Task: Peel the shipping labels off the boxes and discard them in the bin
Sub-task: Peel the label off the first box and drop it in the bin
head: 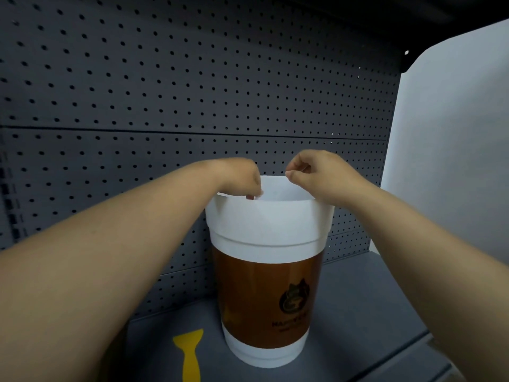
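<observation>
The bin (265, 224) is shaped like a big coffee cup, white with a brown band and a dark logo, and stands on a dark shelf. Both my hands hover over its open top. My left hand (239, 175) bends down at the wrist, and its fingertips dip just inside the left of the rim, mostly hidden. My right hand (311, 172) is curled above the rim's far right side, thumb and forefinger pressed together; no label shows between them. No box with a label is in view.
A yellow plastic scraper (190, 354) lies on the dark shelf (358, 312) to the left of the bin's foot. A dark pegboard (165, 92) forms the back wall. A large white panel (454, 133) stands at the right.
</observation>
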